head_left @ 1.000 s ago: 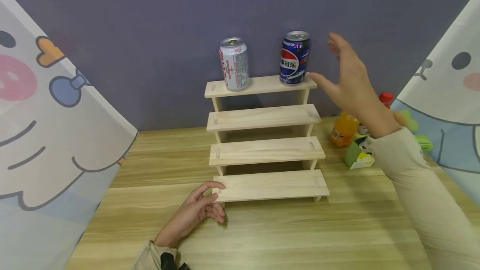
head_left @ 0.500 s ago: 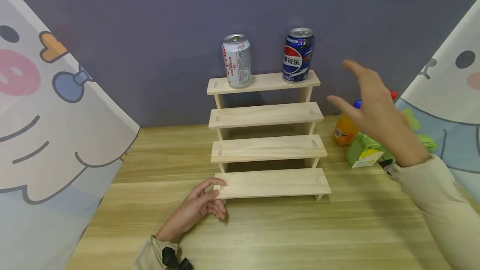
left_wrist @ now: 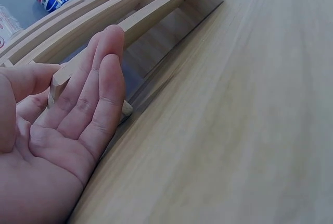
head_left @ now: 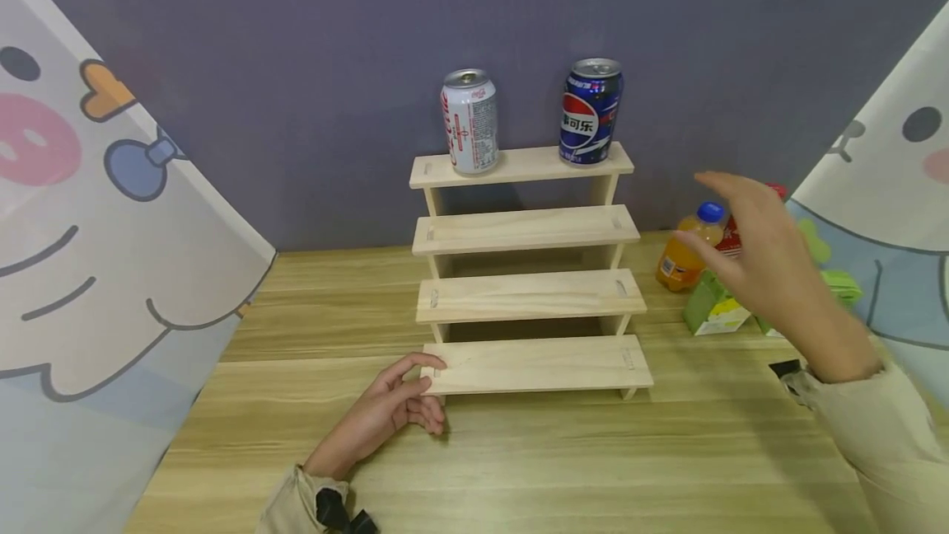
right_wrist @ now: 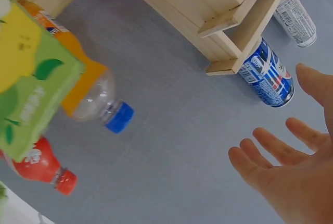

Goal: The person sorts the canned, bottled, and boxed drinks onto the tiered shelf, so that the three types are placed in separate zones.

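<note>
A pale wooden stepped display rack (head_left: 530,299) stands on the table. My left hand (head_left: 381,414) holds the left front corner of its lowest step, with thumb and forefinger on the board. In the left wrist view the other fingers (left_wrist: 106,86) extend below and beside that corner. A white Coca-Cola can (head_left: 470,122) and a blue Pepsi can (head_left: 591,111) stand upright on the top step. My right hand (head_left: 771,270) is in the air right of the rack with nothing in it, fingers and thumb spread apart, overlapping the drinks behind it.
On the right stand an orange soda bottle (head_left: 678,258) with a blue cap, a red-capped bottle (right_wrist: 44,166) and a green carton (head_left: 712,307). A dark wall (head_left: 334,105) rises behind; cartoon-printed cloths (head_left: 111,270) hang on both sides.
My right hand has moved away from the Pepsi can, to the right and down towards the bottles. The left hand stays at the rack's lowest step. The view has shifted slightly.
</note>
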### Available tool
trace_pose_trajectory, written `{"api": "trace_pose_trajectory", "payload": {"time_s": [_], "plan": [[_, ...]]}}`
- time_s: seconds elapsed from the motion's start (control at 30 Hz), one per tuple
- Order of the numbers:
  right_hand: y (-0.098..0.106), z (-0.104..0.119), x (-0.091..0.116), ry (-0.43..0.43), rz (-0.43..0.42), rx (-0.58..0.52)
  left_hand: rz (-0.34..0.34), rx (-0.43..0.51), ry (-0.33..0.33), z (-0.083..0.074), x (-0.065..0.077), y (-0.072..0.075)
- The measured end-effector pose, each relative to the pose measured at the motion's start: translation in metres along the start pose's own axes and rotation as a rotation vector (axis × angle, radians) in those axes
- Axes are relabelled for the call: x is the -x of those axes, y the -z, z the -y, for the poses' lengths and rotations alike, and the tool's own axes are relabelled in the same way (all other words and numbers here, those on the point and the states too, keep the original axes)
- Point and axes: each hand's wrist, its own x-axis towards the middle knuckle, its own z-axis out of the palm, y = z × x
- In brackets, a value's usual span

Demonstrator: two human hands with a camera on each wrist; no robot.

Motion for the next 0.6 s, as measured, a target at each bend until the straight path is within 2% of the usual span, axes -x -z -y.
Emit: {"api": "trace_pose_trajectory", "payload": {"time_s": [0.13, 0.33, 0.5, 0.6], "plan": [[-0.003, -0.005, 0.013, 0.023, -0.019, -0.005, 0.012, 0.001, 0.003, -0.001, 0.000, 0.001], [-0.004, -0.014, 0.030, 0.001, -0.009, -0.002, 0.019, 0.019, 0.009, -0.001, -0.001, 0.001], [-0.007, -0.024, 0.034, 0.020, 0.005, 0.007, 0.012, 0.022, 0.005, -0.001, 0.000, 0.001], [-0.007, -0.031, 0.034, -0.006, 0.048, 0.029, 0.010, 0.026, 0.000, 0.000, -0.001, 0.002]]}}
